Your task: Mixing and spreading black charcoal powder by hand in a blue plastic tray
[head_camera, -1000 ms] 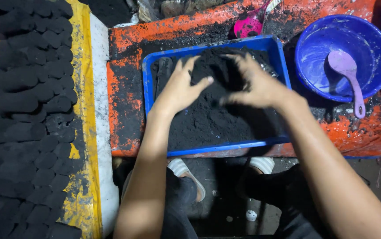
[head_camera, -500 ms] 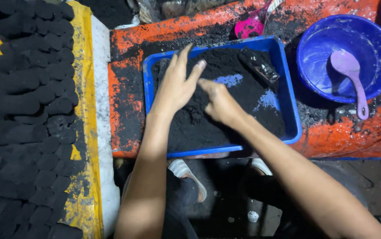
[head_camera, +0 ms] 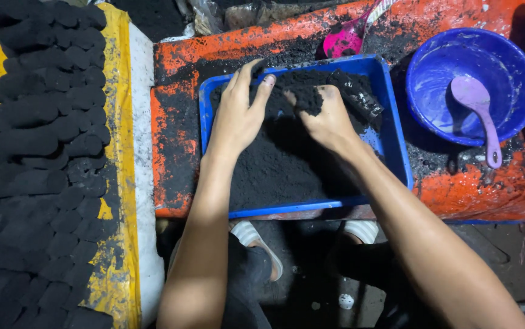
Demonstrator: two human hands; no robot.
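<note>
While both hands worked inside the blue tray [head_camera: 396,152] on the orange counter [head_camera: 177,152], the black powder [head_camera: 274,170] lay mostly toward the person. The left hand [head_camera: 238,116] rested flat with fingers spread, and the right hand [head_camera: 326,119], nearer the far rim, was curled around a dark clump [head_camera: 308,100].
</note>
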